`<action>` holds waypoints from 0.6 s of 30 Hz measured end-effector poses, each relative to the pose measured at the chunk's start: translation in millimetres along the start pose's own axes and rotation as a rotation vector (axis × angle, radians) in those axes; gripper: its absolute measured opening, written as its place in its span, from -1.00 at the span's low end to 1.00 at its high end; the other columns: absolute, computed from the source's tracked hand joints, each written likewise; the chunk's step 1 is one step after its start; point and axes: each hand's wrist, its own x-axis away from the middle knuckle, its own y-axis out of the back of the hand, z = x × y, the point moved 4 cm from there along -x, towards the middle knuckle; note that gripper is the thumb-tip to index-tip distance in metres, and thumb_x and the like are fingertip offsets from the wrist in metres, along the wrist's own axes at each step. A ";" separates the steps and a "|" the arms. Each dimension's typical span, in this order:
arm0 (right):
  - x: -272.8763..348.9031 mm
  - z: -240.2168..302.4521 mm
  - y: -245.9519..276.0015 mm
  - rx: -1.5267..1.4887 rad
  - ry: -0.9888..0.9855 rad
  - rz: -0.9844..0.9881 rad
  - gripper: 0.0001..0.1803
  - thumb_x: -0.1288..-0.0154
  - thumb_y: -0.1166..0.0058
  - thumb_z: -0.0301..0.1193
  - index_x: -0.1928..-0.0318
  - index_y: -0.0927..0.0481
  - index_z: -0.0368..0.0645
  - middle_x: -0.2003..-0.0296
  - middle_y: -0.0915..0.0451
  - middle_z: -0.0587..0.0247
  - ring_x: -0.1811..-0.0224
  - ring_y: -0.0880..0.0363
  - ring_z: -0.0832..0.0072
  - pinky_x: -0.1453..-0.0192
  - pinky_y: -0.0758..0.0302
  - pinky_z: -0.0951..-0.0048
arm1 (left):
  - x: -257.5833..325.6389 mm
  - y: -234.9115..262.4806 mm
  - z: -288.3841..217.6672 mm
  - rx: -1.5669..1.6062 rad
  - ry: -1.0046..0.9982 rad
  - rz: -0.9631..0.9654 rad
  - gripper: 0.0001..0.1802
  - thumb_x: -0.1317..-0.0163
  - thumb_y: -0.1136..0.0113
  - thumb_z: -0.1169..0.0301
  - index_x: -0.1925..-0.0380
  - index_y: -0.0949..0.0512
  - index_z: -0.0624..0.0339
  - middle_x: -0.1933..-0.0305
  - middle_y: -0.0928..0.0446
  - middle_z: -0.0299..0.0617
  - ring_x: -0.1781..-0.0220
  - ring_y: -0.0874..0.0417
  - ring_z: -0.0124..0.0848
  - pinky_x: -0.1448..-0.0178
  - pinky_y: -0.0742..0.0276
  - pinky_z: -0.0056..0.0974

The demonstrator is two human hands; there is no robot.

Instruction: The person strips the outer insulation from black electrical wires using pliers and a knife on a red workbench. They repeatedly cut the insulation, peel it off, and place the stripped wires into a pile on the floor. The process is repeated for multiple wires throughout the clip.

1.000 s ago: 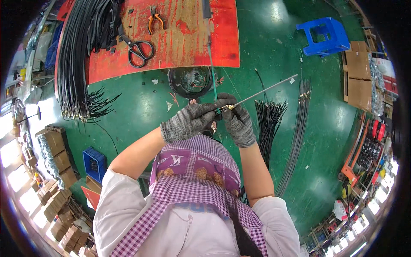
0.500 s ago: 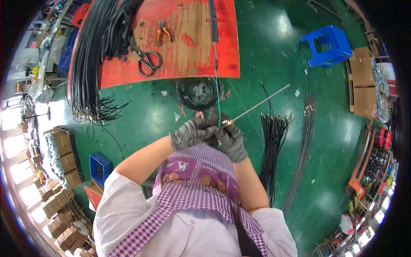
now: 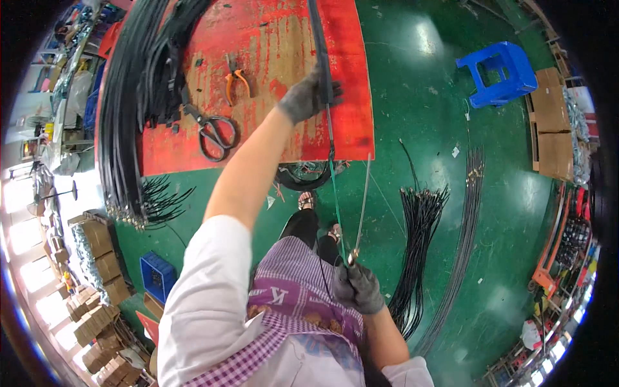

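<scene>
My gloved left hand (image 3: 308, 98) reaches out over the red worktable and closes around a long flat black sleeve (image 3: 320, 39) near its lower end. From that sleeve a thin dark cable runs toward me, continuing as a green cord (image 3: 338, 200). Close to my apron, my gloved right hand (image 3: 360, 288) grips the near end of the cord beside a small shiny metal fitting (image 3: 353, 257). A thin grey rod (image 3: 364, 206) extends from that fitting toward the table edge. The fingertips of my right hand partly hide what they pinch.
On the red table (image 3: 271, 138) lie orange-handled pliers (image 3: 236, 85), black scissors (image 3: 218, 137) and a thick bundle of black cables (image 3: 122, 116). Two cable bundles (image 3: 422, 245) rest on the green floor at right. A blue stool (image 3: 498, 74) stands beyond, near cardboard boxes (image 3: 553, 126).
My left hand has left my right hand and moved forward onto the black sleeve. My right hand has come lower, nearer my body, and the rod now points more straight ahead.
</scene>
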 end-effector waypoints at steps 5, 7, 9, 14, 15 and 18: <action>-31.3 35.8 6.2 0.354 0.642 -0.212 -0.72 -0.11 0.08 -0.16 0.37 -0.36 -0.12 0.82 -0.14 0.43 0.87 -0.06 0.61 0.83 0.00 0.60 | -62.3 -5.3 13.8 0.487 0.142 0.164 -0.61 0.05 -0.03 -0.02 0.68 -0.28 0.03 0.80 -0.06 -0.48 0.77 -0.10 -0.61 0.66 -0.20 -0.49; -50.8 36.7 3.5 0.877 0.830 -0.302 -0.72 -0.07 0.05 -0.25 0.27 -0.33 -0.14 0.76 -0.20 0.40 0.81 -0.13 0.55 0.76 -0.08 0.56 | -60.8 1.0 19.8 0.484 0.164 0.184 -0.60 0.02 -0.03 0.01 0.73 -0.23 0.03 0.81 -0.04 -0.49 0.78 -0.08 -0.62 0.69 -0.16 -0.50; -79.8 10.5 21.1 0.852 0.488 -0.108 -0.58 0.00 0.01 -0.44 0.08 -0.23 -0.18 0.62 -0.32 0.34 0.67 -0.28 0.41 0.63 -0.24 0.45 | -55.2 -2.4 12.4 0.449 0.160 0.129 -0.58 0.02 -0.03 0.01 0.76 -0.20 0.03 0.82 -0.02 -0.50 0.80 -0.07 -0.63 0.72 -0.13 -0.52; -123.3 40.5 8.1 -0.469 -0.188 0.177 -0.69 -0.08 0.05 -0.35 0.16 -0.32 -0.20 0.64 -0.34 0.40 0.70 -0.28 0.53 0.66 -0.23 0.54 | -51.9 -1.6 10.2 0.472 0.187 0.028 -0.53 0.05 -0.04 -0.02 0.83 -0.14 0.00 0.84 0.00 -0.50 0.82 -0.06 -0.64 0.77 -0.09 -0.54; -125.0 47.8 1.0 -0.488 -0.185 0.107 -0.72 -0.11 0.08 -0.28 0.23 -0.35 -0.19 0.67 -0.31 0.43 0.74 -0.23 0.59 0.69 -0.18 0.58 | -52.8 -0.4 10.7 0.465 0.191 0.019 -0.52 0.08 -0.05 -0.04 0.84 -0.13 -0.01 0.85 0.00 -0.50 0.83 -0.05 -0.63 0.77 -0.09 -0.53; -125.4 49.7 -7.8 -0.141 -0.082 -0.167 -0.62 -0.16 0.21 -0.07 0.41 -0.39 -0.16 0.79 -0.19 0.53 0.85 -0.05 0.74 0.81 0.02 0.71 | -51.6 -3.3 8.4 0.466 0.201 -0.007 -0.49 0.13 -0.07 -0.06 0.87 -0.09 -0.03 0.86 0.02 -0.50 0.84 -0.05 -0.61 0.78 -0.08 -0.53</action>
